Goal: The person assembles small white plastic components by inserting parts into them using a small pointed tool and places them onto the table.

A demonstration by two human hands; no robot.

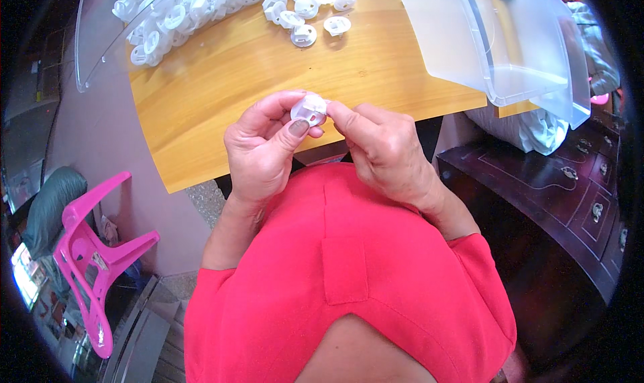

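A small round white plastic piece [310, 105] with a raised middle and a hole sits between the thumb and fingers of my left hand [260, 145], just above the table's near edge. The fingertips of my right hand [386, 145] are pinched at the right rim of that piece; whether they grip the rim or something tiny is hidden. Farther off on the wooden table [221, 114] lie several similar loose pieces, one of them a white disc [337, 25] standing apart from the others.
A large heap of white pieces [176, 15] fills the far left of the table behind a clear plastic edge [82, 67]. At the far right stands a translucent bin [456, 40]. A dark wooden cabinet [537, 175] is at right, a pink plastic stool [94, 255] at left.
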